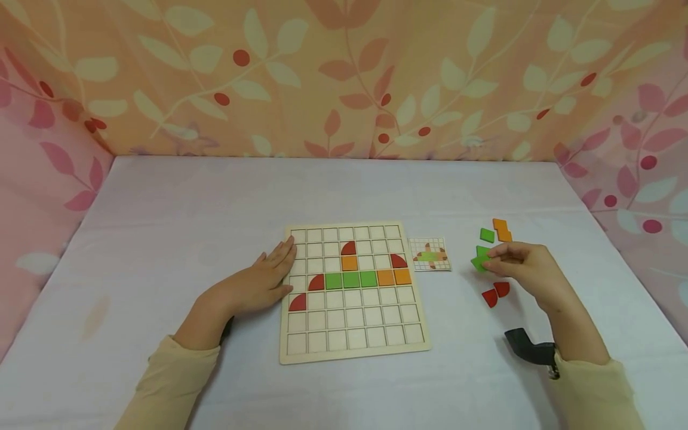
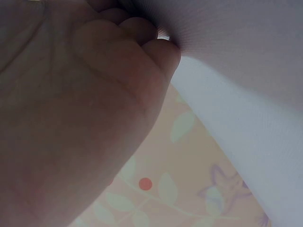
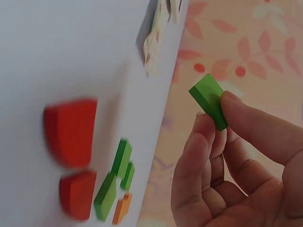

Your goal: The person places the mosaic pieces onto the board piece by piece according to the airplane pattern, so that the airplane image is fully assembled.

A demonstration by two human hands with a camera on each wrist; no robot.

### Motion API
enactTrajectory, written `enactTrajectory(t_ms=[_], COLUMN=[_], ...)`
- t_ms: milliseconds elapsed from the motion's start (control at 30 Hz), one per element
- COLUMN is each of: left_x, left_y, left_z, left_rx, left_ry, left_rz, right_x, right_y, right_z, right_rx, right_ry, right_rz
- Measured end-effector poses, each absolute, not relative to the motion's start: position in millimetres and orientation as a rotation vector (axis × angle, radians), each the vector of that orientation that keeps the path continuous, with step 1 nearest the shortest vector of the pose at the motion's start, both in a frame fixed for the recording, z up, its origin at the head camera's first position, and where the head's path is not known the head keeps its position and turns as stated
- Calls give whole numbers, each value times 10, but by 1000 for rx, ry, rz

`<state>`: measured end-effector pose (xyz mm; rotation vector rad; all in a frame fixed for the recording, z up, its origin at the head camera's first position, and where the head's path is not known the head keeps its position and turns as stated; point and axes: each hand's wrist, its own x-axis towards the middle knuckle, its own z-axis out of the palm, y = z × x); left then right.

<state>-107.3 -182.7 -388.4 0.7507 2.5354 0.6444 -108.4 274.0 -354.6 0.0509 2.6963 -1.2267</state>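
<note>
My right hand [image 1: 529, 272] pinches a green square tile [image 3: 208, 97] between thumb and fingers, raised above the table in the right wrist view. Close by on the cloth lie more green tiles [image 1: 487, 235], two orange tiles [image 1: 504, 235] and two red quarter-round tiles [image 1: 490, 297]. My left hand [image 1: 263, 280] rests with its fingers extended along the left edge of a wooden grid board [image 1: 355, 355]. Red, orange and green tiles [image 1: 350, 279] sit in some of the board's squares. In the left wrist view, the palm [image 2: 80, 104] fills much of the picture.
A small pattern card [image 1: 430, 267] lies just right of the board, printed with a coloured figure on a grid. White cloth [image 1: 215, 191] covers the table. Leaf-patterned curtains [image 1: 344, 77] stand at the back and both sides. A black wrist mount [image 1: 529, 349] juts from the right wrist.
</note>
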Motion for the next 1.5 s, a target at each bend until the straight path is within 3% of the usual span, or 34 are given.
enactTrajectory(t_ms=[1500], left_x=[-1080], left_y=[-1819], left_z=[-3877], left_rx=[719], left_ry=[2533], left_rz=[646], right_x=[-1253], right_y=[1069], right_z=[-3598], right_rx=[-480], right_ry=[2398], right_rz=[-1307])
